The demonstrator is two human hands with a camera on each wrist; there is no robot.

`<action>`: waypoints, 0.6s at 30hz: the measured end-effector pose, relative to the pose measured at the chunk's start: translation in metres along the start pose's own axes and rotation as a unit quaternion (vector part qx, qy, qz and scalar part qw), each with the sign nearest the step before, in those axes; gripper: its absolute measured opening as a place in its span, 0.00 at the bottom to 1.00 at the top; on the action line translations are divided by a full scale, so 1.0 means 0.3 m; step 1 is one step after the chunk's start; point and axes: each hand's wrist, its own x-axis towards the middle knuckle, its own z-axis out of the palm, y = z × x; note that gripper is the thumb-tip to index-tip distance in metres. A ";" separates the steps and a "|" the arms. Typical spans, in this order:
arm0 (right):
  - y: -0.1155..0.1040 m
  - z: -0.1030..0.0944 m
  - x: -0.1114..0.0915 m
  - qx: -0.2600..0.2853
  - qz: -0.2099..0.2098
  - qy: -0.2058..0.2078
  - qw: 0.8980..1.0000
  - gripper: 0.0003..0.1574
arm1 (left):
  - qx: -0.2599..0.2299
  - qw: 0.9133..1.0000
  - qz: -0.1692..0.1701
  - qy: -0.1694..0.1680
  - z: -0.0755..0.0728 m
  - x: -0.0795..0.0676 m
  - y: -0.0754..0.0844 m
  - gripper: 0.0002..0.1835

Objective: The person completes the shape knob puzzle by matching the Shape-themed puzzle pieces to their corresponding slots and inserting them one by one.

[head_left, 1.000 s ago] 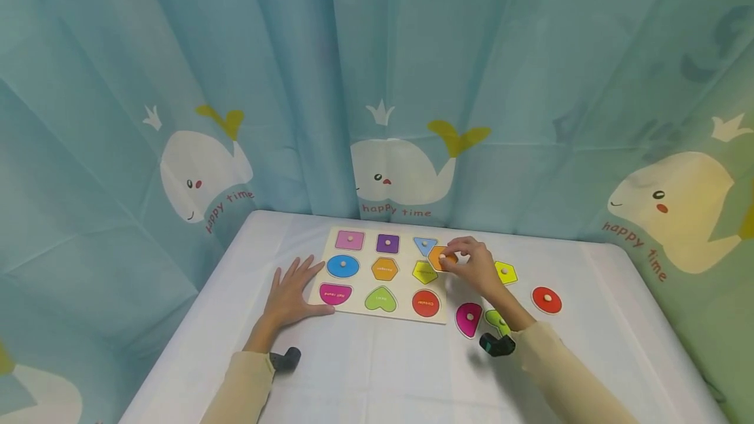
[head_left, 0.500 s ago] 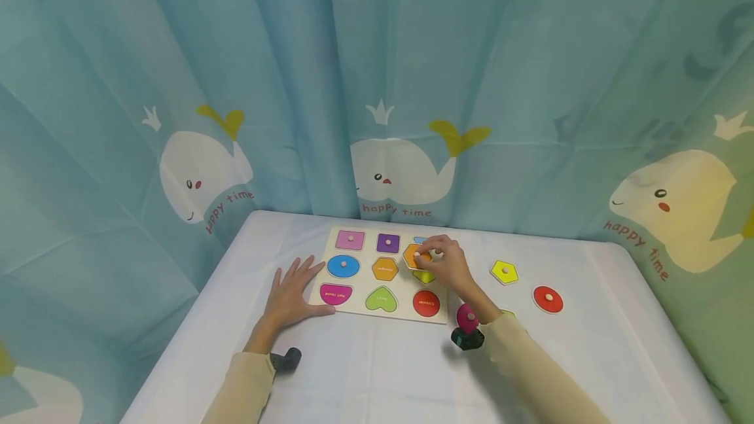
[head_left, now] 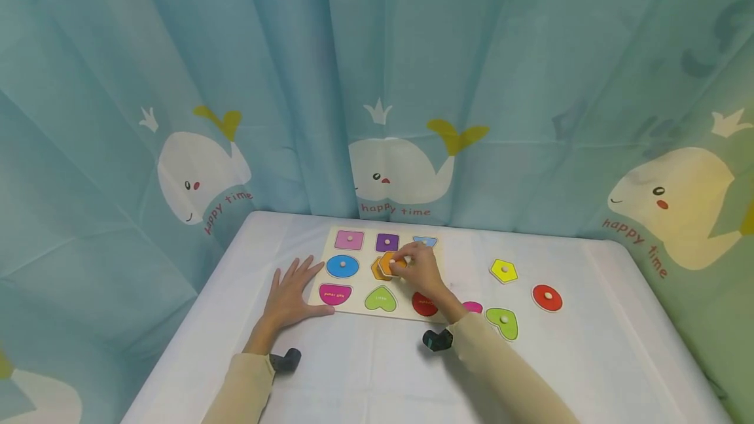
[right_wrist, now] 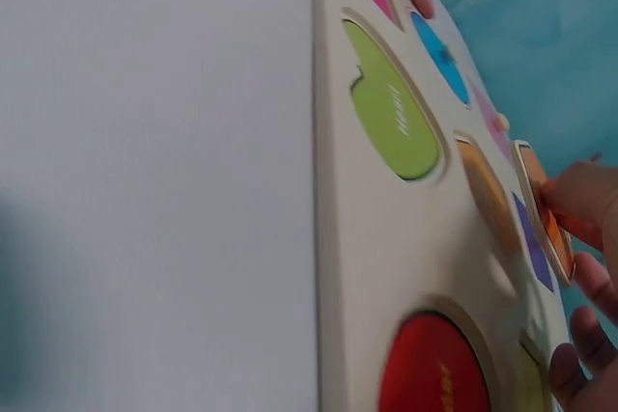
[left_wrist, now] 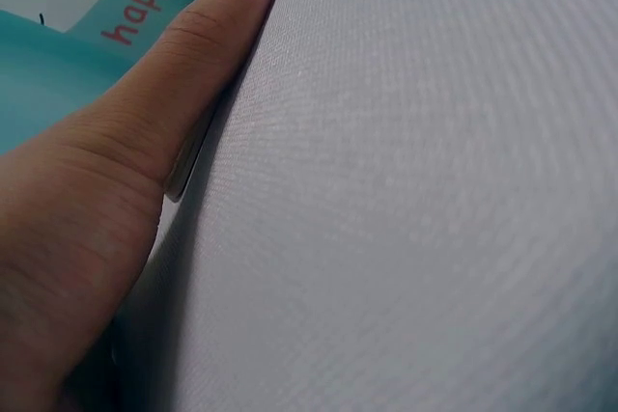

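The right hand (head_left: 421,269) pinches an orange hexagon puzzle piece (head_left: 386,262) by its knob. In the head view the piece overlaps the orange hexagon recess (head_left: 377,271) in the middle of the puzzle board (head_left: 359,300). A gap shows between the piece (right_wrist: 552,229) and that recess (right_wrist: 486,195) in the right wrist view. The left hand (head_left: 291,293) is spread at the board's left side, fingers straight, thumb on its near left corner. In the left wrist view, the left thumb (left_wrist: 188,55) lies along the board's edge.
A pink square (head_left: 350,239), purple square (head_left: 387,242), blue oval (head_left: 342,267) and partly hidden blue triangle (head_left: 425,240) sit in the board. Right of it lie a yellow pentagon (head_left: 503,271), red circle (head_left: 547,298), green heart (head_left: 503,324) and magenta half round (head_left: 473,307).
The right hand has carried the orange hexagon piece leftward, from the board's right edge to over the hexagon recess. The left hand has stayed in place.
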 end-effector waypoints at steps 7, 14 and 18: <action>-0.007 0.053 0.008 -0.022 0.017 -0.015 1.000 0.03 | 0.001 1.000 -0.001 -0.001 0.001 -0.003 0.001 0.59; 0.003 0.087 0.013 -0.067 0.043 -0.017 0.997 0.04 | -0.003 1.000 -0.004 -0.008 0.005 0.000 -0.003 0.60; -0.002 0.092 0.012 -0.074 0.047 -0.016 0.996 0.04 | -0.004 1.000 -0.004 -0.007 0.005 0.000 -0.005 0.60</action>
